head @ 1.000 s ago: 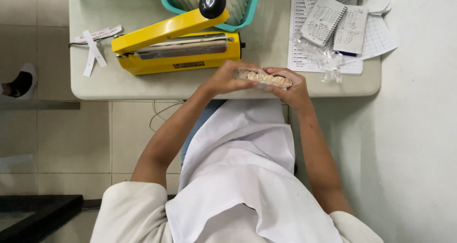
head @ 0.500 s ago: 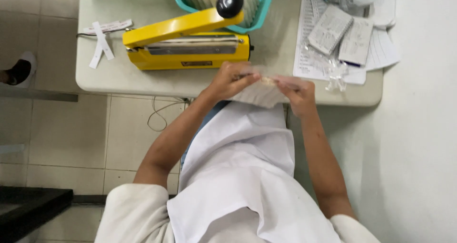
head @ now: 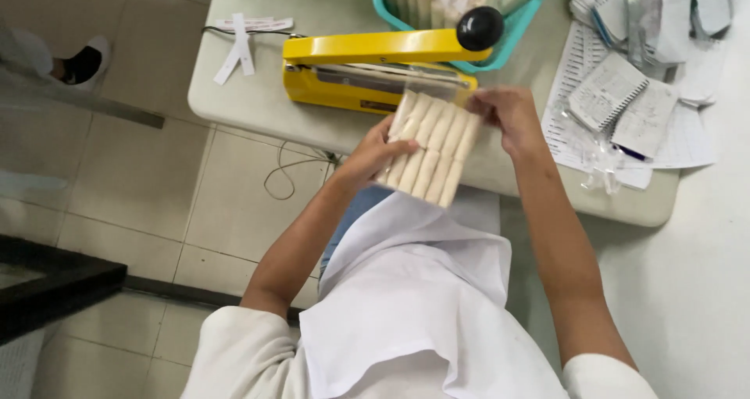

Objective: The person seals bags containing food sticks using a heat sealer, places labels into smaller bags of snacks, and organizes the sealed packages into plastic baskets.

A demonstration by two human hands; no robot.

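Both hands (head: 375,153) (head: 508,114) grip clear packet (head: 431,149); yellow sealer (head: 375,67) just behind, teal basket (head: 391,12) beyond

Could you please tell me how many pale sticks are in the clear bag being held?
5 show side by side in the clear bag, between the left hand and the right hand; more may lie behind.

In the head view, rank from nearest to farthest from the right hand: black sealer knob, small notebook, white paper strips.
From the right hand:
1. Black sealer knob, just above the hand.
2. Small notebook, to the right on the papers.
3. White paper strips, far left on the table.
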